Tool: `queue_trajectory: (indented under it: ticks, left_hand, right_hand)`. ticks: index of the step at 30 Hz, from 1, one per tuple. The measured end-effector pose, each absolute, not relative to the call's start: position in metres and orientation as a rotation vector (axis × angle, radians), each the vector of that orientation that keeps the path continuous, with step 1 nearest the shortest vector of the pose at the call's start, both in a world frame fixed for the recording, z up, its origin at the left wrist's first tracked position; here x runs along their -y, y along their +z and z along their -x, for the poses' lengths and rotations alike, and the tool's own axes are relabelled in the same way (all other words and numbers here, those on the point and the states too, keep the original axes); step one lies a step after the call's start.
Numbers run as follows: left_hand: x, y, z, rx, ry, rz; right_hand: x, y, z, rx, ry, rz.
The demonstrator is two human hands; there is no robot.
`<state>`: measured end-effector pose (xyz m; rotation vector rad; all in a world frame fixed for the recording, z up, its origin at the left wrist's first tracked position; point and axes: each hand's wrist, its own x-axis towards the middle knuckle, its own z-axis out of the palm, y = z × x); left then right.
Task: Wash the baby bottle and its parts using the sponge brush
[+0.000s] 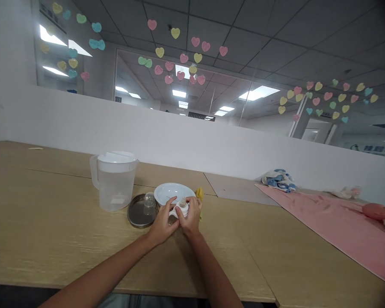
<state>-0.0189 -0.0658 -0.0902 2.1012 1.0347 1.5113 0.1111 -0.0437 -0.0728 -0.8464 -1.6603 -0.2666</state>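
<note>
Both of my hands are together over the table, closed on a white baby bottle top [182,209] with a side handle and a pale, see-through teat. My left hand [162,222] grips the handle side, while my right hand [191,217] holds the ring from the right. Whether a bottle body hangs below is hidden by my fingers. Just left of my hands lies a round metal tray [136,214], with a clear domed cap [149,200] on it. Behind them sits a pale blue-white bowl [170,190]. Something yellow [199,193] with a bit of green shows beside my right hand, partly covered.
A lidded translucent pitcher [115,184] containing water stands left of the tray. A pink cloth [327,218] covers the table's right side, with a blue-and-white cloth [279,179] bunched at its back edge. A low white wall [186,141] with glass above bounds the table.
</note>
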Motion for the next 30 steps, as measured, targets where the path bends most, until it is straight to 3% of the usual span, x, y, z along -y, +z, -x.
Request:
queue_trajectory:
  ticks: [14, 30]
  left_hand:
    - [0.0631, -0.0912, 0.0182, -1.026, 1.521, -2.079]
    - [0.0619, -0.0921, 0.0183, -1.051, 1.512, -2.105]
  right_hand:
    - [0.044, -0.0749, -0.1087, 1.636, -0.334, 0.747]
    - [0.0456, -0.0751, -0.109, 1.675, -0.053, 0.708]
